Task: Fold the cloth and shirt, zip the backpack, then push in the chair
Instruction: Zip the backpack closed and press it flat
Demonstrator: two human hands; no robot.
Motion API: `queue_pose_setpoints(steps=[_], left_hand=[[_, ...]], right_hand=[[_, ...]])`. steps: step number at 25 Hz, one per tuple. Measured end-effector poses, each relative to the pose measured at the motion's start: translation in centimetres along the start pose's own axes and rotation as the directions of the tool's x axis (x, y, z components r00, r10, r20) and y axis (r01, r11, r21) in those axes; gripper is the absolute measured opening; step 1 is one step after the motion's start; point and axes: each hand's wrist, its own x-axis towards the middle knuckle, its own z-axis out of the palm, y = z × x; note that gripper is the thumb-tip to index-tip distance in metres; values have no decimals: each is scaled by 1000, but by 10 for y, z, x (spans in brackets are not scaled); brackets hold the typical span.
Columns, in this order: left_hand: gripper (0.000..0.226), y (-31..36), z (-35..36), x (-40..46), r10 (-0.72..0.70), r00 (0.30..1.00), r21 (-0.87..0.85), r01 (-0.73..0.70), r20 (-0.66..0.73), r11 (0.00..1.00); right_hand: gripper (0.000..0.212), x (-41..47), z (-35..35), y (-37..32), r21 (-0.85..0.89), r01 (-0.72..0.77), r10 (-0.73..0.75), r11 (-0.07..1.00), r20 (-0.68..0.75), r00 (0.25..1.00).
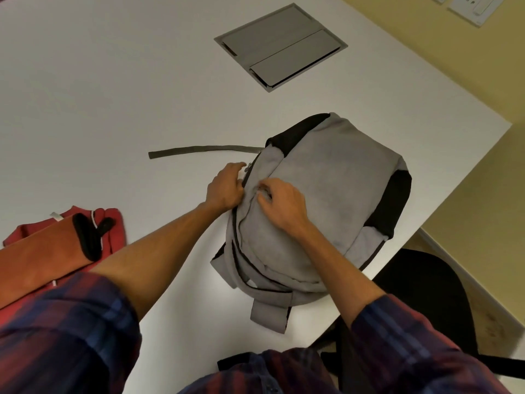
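1. The backpack (335, 189), grey with black panels, lies flat on the white desk (113, 95), near the desk's right edge.
2. A dark zipper line (241, 245) runs along the backpack's left side, from the near end toward the far end.
3. The left hand (225, 189) rests at the backpack's left edge, beside the zipper line. Its fingers are curled and point toward a small metal zipper pull (250, 165) just beyond the fingertips. Whether the fingers pinch the pull cannot be told.
4. The right hand (279, 204) lies on top of the backpack. Its fingers are curled and pinch a bunched fold of the grey fabric just right of the zipper line.
5. A grey strap (199, 150) extends from the backpack's far-left corner and lies flat on the desk, pointing left.
6. A grey handle loop (270, 314) hangs at the backpack's near end, over the desk surface.
7. A red garment (110, 226) with black trim lies on the desk at the left, well apart from the backpack.
8. An orange cloth (37, 257) lies over the red garment, at the frame's left edge.
9. A black chair (426, 294) stands at the desk's right edge, just beside the backpack's near-right corner.
10. A grey cable hatch (279, 46) is set flush in the desk, beyond the backpack.
11. Both forearms emerge from rolled plaid sleeves (71, 336).
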Motion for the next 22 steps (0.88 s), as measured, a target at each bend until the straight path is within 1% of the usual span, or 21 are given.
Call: queue_pose_setpoints(steps=[2, 6, 8, 10, 12, 14, 17, 19, 22], left_hand=[[46, 7, 1, 19, -14, 999, 19, 13, 29, 1000], [34, 6, 3, 44, -37, 999, 30, 36, 39, 999], [27, 1, 3, 48, 2, 999, 66, -4, 38, 998], [24, -6, 1, 50, 48, 999, 130, -50, 19, 990], [24, -13, -2, 47, 99, 995, 215, -102, 25, 971], [23, -17, -10, 40, 146, 988, 331, -157, 59, 930], [20, -22, -22, 19, 244, 965, 515, -256, 93, 818], [19, -29, -28, -3, 258, 962, 537, -267, 93, 800], [21, -38, -34, -46, 254, 965, 490, -250, 59, 836]], right_hand=[[33, 28, -5, 4, -42, 26, -24, 999, 30, 999], [36, 74, 0, 9, -115, 115, -103, 987, 101, 990], [36, 91, 4, 8, -178, 143, -116, 974, 151, 982], [40, 104, 7, 7, -298, 195, -131, 934, 220, 967], [40, 111, 7, 9, -377, 243, -137, 894, 285, 949], [33, 118, 6, 13, -409, 261, -148, 874, 287, 946], [27, 128, 5, 18, -396, 246, -149, 885, 260, 954], [26, 133, 5, 19, -400, 231, -139, 887, 245, 959], [27, 144, 7, 19, -393, 173, -107, 903, 184, 977]])
